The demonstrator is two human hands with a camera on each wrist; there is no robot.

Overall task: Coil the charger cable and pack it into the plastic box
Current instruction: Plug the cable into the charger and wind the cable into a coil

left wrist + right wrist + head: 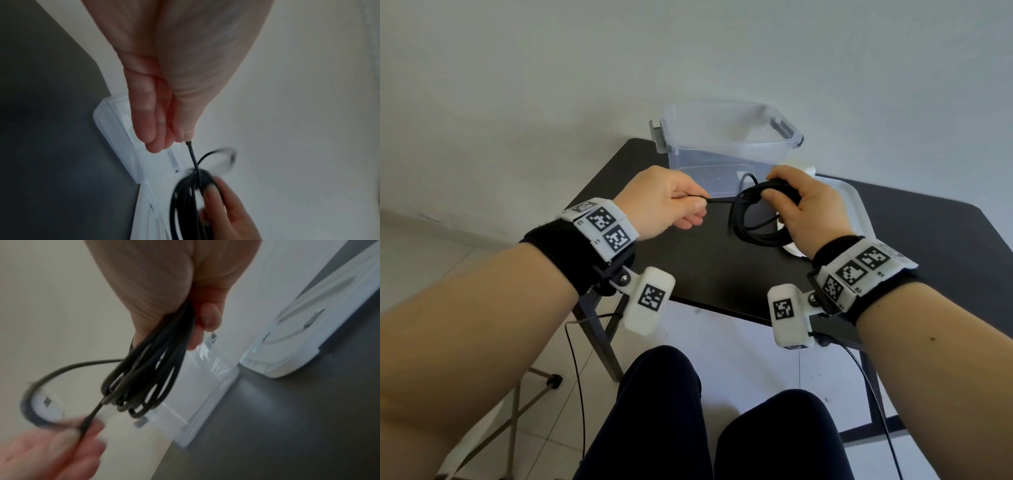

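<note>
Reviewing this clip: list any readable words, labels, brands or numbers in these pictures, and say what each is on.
No readable words, brands or numbers in any view.
Wristbands: black-and-white square code patterns only, plus tiny corner marks too small to read.
Wrist camera housings: the same kind of code pattern, no letters.
Plastic box, lid and cable: no label or print visible.
Both wrist views are too blurred to show any print.
</note>
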